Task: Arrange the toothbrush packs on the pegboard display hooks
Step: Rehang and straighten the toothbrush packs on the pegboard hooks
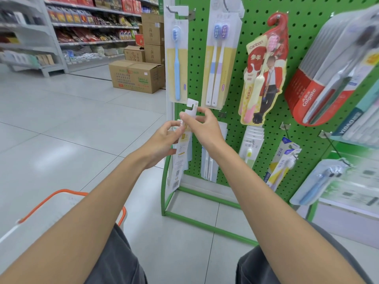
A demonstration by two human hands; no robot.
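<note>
A white toothbrush pack (181, 152) hangs down in front of the lower left of the green pegboard (303, 37), its back label facing me. My left hand (164, 140) grips the pack's upper part from the left. My right hand (202, 125) pinches the pack's white hanger tab (191, 106) at the top. Other packs hang on hooks above: a single blue brush (177, 64), a twin pack (219, 64), a red Canban pack (264, 72) and a Colgate pack (328, 78). More packs (251, 146) hang in the lower row.
A white basket with an orange rim (61, 203) sits on the floor at my lower left. The green display frame's base bars (205, 222) run along the tile floor. Cardboard boxes (135, 75) are stacked behind the display, and store shelves (92, 27) line the aisle.
</note>
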